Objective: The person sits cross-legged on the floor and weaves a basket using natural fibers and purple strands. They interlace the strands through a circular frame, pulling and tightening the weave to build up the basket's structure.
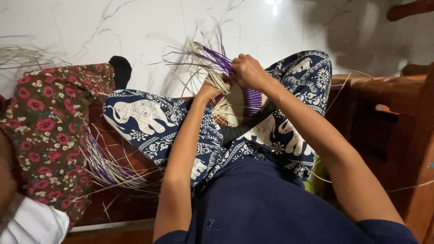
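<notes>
While reaching forward over the crossed knees, both bare forearms stretched out long from the dark blue top, elbows bent only slightly and wrists meeting above the lap. Left hand (pixel 211 88) turned palm-in, fingers closed on the pale straw strands at the edge of the half-woven piece (pixel 239 105), thumb side up. Right hand (pixel 247 71) set just above and beside it, knuckles toward the camera, fingers curled tight around a bunch of purple strips (pixel 213 59) where these leave the weave. Hands touching or nearly so; exact fingertip contact hidden behind the knuckles. Woven piece propped between the knees on the elephant-print trousers (pixel 149 119), purple-and-white dotted patch showing below the right wrist, loose ends fanning up and left over the white marble floor (pixel 113 27). Further left, a leg in red floral cloth (pixel 47 126) belonging to another person, with a loose sheaf of straw (pixel 110 169) lying beside it on the wooden bench (pixel 131 199).
</notes>
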